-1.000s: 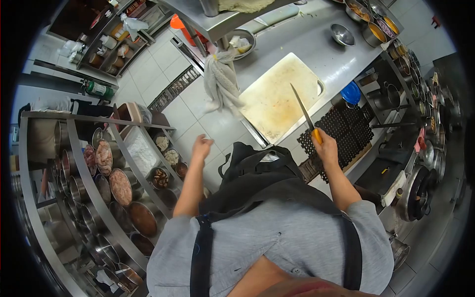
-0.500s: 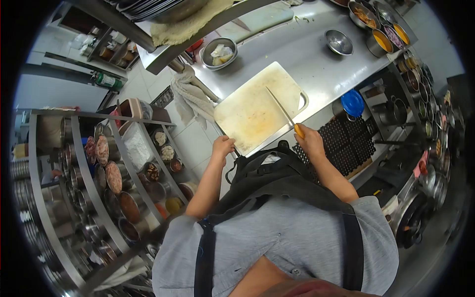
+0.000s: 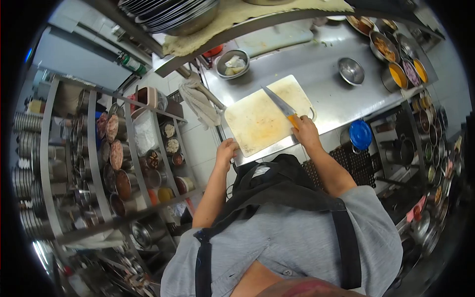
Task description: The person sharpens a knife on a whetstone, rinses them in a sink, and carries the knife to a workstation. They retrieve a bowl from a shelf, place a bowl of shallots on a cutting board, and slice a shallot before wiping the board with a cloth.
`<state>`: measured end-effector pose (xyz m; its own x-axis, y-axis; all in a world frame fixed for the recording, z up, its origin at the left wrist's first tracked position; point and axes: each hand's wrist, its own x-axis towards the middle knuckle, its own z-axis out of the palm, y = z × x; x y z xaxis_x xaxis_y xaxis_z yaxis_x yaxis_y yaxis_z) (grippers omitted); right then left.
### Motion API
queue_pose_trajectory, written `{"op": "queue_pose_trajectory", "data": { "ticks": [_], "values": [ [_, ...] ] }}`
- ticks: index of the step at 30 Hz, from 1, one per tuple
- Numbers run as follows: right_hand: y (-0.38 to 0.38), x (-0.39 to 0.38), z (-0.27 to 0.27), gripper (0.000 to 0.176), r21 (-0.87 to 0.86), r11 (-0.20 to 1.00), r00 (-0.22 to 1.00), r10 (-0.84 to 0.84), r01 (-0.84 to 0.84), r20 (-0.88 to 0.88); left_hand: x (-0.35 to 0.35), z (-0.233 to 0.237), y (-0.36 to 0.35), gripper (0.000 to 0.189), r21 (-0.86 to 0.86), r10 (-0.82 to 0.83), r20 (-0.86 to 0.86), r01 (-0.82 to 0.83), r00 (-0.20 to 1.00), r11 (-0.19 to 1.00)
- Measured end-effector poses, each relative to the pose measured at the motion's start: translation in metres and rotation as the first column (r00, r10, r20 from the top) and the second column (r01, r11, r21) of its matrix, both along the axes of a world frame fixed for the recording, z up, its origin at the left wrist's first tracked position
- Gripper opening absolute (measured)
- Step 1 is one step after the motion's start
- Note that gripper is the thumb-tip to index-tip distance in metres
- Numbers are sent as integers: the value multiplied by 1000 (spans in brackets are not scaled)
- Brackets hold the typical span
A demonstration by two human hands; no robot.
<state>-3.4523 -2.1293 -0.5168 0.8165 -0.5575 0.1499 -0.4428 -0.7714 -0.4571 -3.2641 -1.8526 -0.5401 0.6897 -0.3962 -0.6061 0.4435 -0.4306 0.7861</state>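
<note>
My right hand (image 3: 306, 133) grips a knife (image 3: 281, 106) by its orange handle, and the blade lies flat over the stained white cutting board (image 3: 257, 123). My left hand (image 3: 226, 151) rests with curled fingers on the near left corner of the steel counter (image 3: 316, 64), just beside the board. It holds nothing that I can see. No food lies on the board.
A steel bowl of scraps (image 3: 232, 63) and a small steel bowl (image 3: 351, 71) stand on the counter. Pots of sauces (image 3: 401, 69) line the right end. A cloth (image 3: 198, 101) hangs at the counter's left. A rack of filled containers (image 3: 118, 158) stands to my left. A blue lid (image 3: 360, 134) sits below.
My view has turned toward the counter. The knife has come down from upright to lie over the board. My left hand moved from the air to the counter's corner.
</note>
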Motion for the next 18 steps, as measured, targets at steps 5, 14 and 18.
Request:
{"op": "queue_pose_trajectory", "data": {
  "ticks": [5, 14, 18],
  "values": [
    [44, 29, 161, 17, 588, 685, 851, 90, -430, 518, -29, 9, 85, 48, -22, 215, 170, -214, 962, 977],
    [142, 16, 333, 48, -239, -719, 31, -341, -652, 940, -129, -212, 329, 33, 840, -506, -116, 357, 855, 409],
    [143, 7, 322, 52, -203, -649, 181, -474, -733, 862, -178, -217, 341, 35, 752, -654, -283, 586, 701, 302]
  ]
}}
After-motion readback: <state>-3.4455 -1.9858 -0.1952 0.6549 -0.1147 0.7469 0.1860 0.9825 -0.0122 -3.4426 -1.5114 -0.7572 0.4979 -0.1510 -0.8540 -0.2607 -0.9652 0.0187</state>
